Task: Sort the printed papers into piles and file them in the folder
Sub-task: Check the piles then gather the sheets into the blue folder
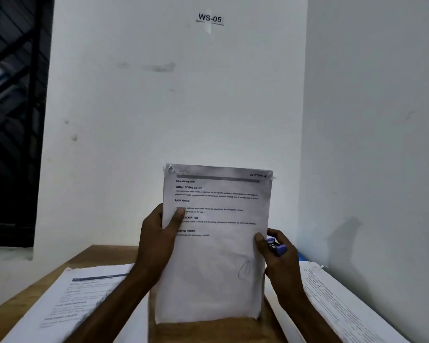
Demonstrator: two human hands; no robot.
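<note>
1. Watching remotely through the head camera, I see a person holding a sheaf point(216, 243) of printed papers upright at the centre of the view, its printed face toward the camera. Its lower edge sits at or just above the wooden table point(208, 330); I cannot tell whether it touches.
2. The left hand point(156, 243) grips the sheaf's left edge. The thumb lies across the front of the page and the fingers are hidden behind it.
3. The right hand point(280, 258) pinches the right edge with its thumb on the front. Its curled fingers also hold a small purple stapler point(276, 245) just beside the paper.
4. I judge the sheaf light, thin and floppy. It stands straight only because both sides are supported. The top left corner looks ragged, so it may tear further if pulled there.
5. For filing, I would keep the hold at mid-height on both long edges, away from the torn corner, and lay the sheaf flat rather than let it bend.
6. A left pile point(84, 293) of printed sheets lies flat on the table to the left, and a right pile point(332, 300) lies to the right, each well apart from the sheaf.
7. I see no folder that I can name with certainty.
8. A label point(209, 19) reading WS-05 is taped high on the white wall.
</note>
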